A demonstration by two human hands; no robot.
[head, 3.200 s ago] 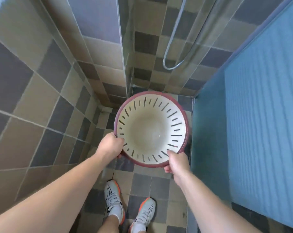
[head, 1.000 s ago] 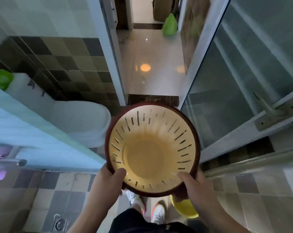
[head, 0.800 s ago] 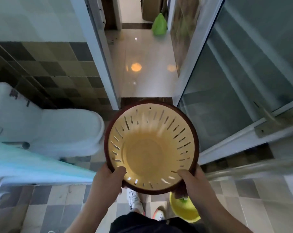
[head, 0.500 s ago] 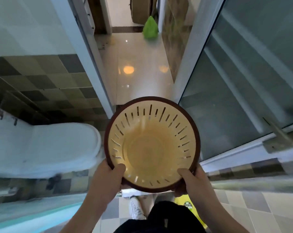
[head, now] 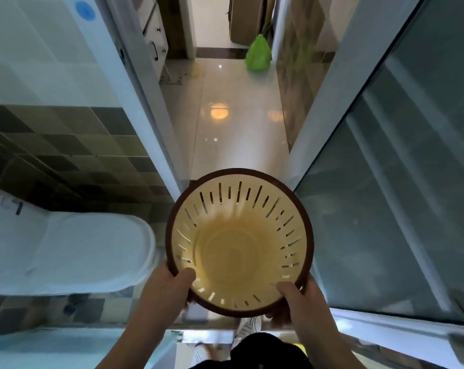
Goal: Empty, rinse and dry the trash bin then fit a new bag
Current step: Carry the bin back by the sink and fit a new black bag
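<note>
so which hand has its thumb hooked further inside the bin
The left hand: its thumb lies well over the bin rim onto the slotted wall. The right hand thumb only just crosses the rim.

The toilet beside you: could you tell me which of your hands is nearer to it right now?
Left. The left hand grips the trash bin's rim on the toilet's side; the right hand grips the rim's far side.

A white toilet sits left (lid down) — beyond the doorway, a green bag rests on the glossy hallway floor beside a glass door.
</note>
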